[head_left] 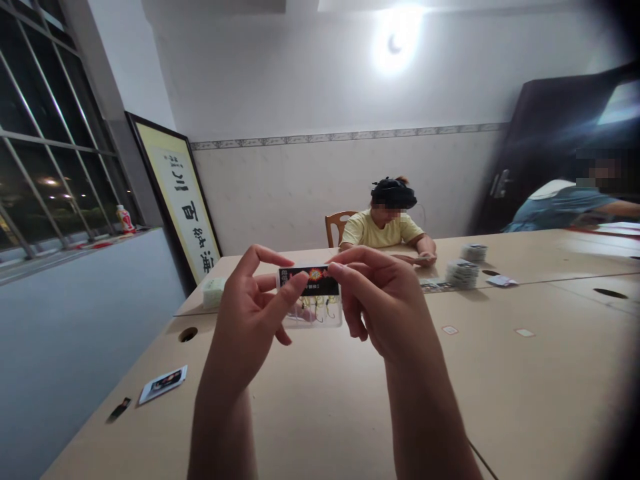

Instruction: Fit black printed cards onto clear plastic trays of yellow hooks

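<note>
Between my two hands, above the table, is a small clear plastic box of fish hooks (315, 308) with a black label across its upper half. Several hooks with yellowish line show through its lower half. My left hand (260, 300) grips the box's left side, its thumb lying across the label. My right hand (377, 293) pinches the upper right corner between thumb and forefinger, with the other fingers curled below. The box faces me and is held roughly level.
A pale table (320, 407) spans the view. A white packet (163, 385) and a dark label (119, 409) lie at left. Stacked boxes (462, 274) stand farther back, near a person in yellow (383, 227). Another person (560, 203) sits at right. A pale stack (213, 293) is beyond my left hand.
</note>
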A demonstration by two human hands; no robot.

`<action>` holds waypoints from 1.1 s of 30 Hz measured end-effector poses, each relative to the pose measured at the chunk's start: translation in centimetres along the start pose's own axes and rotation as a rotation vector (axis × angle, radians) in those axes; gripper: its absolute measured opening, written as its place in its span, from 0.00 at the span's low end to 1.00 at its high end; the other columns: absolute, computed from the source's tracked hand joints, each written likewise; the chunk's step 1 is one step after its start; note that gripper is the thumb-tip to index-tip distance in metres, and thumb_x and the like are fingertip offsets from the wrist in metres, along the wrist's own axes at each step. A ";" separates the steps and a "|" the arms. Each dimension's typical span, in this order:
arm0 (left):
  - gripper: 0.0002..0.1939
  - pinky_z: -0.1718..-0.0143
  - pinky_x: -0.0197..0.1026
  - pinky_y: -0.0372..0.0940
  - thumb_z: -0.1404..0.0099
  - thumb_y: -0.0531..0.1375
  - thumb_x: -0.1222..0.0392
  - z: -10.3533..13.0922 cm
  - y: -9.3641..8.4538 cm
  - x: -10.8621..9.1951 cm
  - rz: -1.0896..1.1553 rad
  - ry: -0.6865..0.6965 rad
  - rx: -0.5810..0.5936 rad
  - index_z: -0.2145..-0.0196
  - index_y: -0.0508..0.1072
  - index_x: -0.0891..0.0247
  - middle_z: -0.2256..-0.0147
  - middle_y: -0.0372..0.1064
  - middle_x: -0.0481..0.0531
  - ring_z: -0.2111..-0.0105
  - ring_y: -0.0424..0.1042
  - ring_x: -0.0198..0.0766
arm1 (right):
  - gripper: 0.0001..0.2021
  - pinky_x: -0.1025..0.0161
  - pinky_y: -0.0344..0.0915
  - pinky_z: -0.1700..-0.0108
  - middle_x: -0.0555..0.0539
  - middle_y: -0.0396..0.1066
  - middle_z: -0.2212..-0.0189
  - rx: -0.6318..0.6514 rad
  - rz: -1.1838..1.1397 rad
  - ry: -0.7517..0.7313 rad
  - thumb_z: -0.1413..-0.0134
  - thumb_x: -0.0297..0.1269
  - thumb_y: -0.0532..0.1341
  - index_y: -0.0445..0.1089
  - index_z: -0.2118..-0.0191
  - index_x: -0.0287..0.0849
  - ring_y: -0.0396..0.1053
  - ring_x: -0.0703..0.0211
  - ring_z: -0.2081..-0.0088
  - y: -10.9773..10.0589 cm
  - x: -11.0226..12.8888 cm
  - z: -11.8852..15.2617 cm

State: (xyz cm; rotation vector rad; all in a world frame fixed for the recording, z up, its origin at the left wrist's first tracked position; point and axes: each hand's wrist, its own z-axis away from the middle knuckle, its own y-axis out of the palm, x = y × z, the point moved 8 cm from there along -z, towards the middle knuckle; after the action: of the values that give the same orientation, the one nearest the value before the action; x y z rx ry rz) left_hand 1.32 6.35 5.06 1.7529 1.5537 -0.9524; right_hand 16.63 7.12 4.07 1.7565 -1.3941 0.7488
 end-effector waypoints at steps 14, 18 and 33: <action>0.16 0.89 0.27 0.63 0.35 0.67 0.46 -0.6 -0.5 0.7 0.041 -0.012 -0.055 0.65 0.67 0.59 0.78 0.72 0.43 0.86 0.68 0.30 | 0.10 0.76 0.56 0.85 0.61 0.62 0.85 0.033 0.024 -0.067 0.51 0.39 0.74 0.76 0.65 0.43 0.61 0.74 0.86 -0.5 0.2 -0.4; 0.18 0.87 0.31 0.70 0.37 0.68 0.45 -0.6 -0.5 1.0 0.109 -0.081 0.003 0.63 0.67 0.59 0.75 0.74 0.45 0.82 0.75 0.35 | 0.11 0.75 0.62 0.81 0.59 0.66 0.82 0.078 -0.004 -0.080 0.53 0.35 0.75 0.79 0.62 0.44 0.64 0.73 0.83 -1.1 0.3 -0.8; 0.24 0.79 0.33 0.74 0.46 0.74 0.59 -0.7 -0.1 2.2 0.126 -0.172 0.126 0.57 0.66 0.60 0.66 0.81 0.53 0.73 0.82 0.41 | 0.19 0.73 0.62 0.80 0.56 0.69 0.72 0.168 0.161 -0.003 0.55 0.38 0.76 0.76 0.56 0.45 0.65 0.73 0.80 -1.2 -0.1 -1.2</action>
State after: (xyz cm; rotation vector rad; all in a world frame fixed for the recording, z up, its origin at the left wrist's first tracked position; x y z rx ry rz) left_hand 1.39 8.21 3.67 1.7797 1.2845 -1.1264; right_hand 17.83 8.35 4.41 1.7868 -1.5257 0.9746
